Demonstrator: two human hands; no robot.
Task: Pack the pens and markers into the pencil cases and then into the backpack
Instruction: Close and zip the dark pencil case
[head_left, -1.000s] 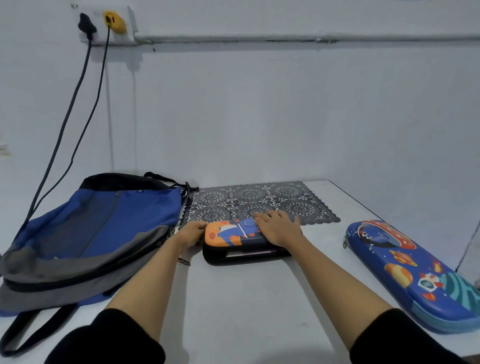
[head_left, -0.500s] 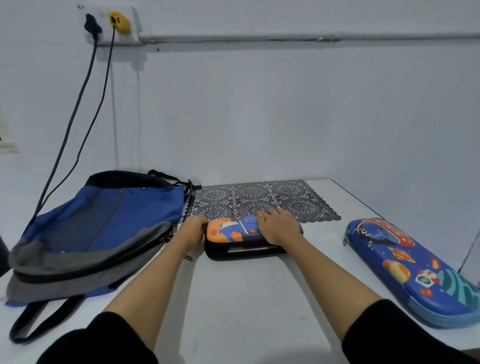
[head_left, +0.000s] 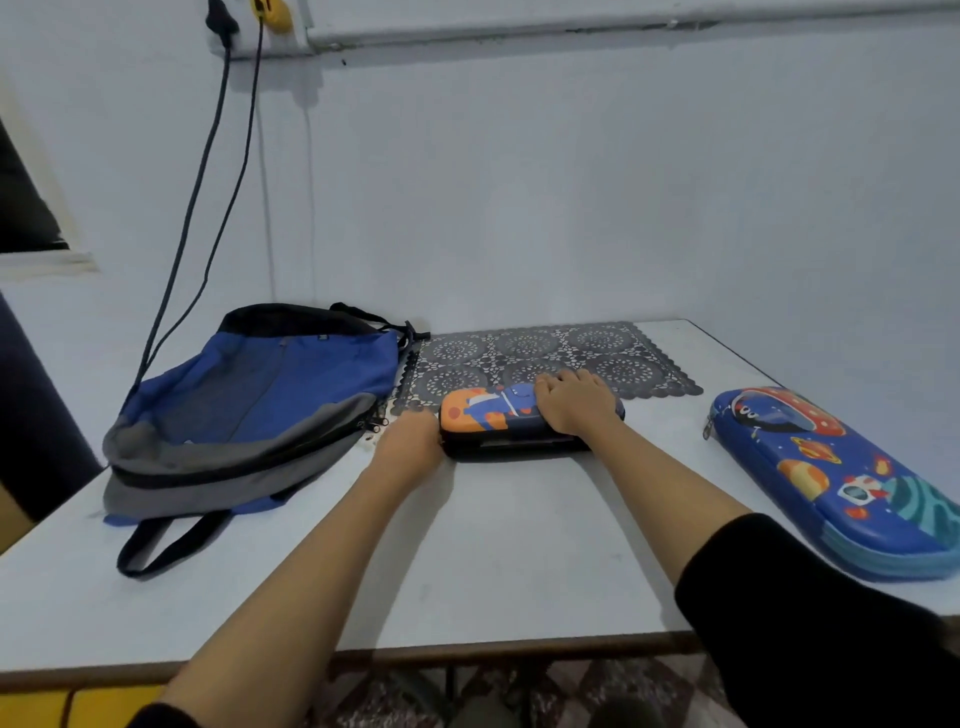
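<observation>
Gap narrower now: our right hand (head_left: 576, 406) presses flat on the orange-and-blue hard pencil case (head_left: 483, 417); left hand (head_left: 410, 442) grip unclear.

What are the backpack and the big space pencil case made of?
The backpack looks like soft woven fabric, probably nylon: it sags and folds, with a dull surface. The big space pencil case seems to be a hard moulded shell, maybe plastic or foam: smooth, with a slight sheen and a firm rounded shape.
</observation>
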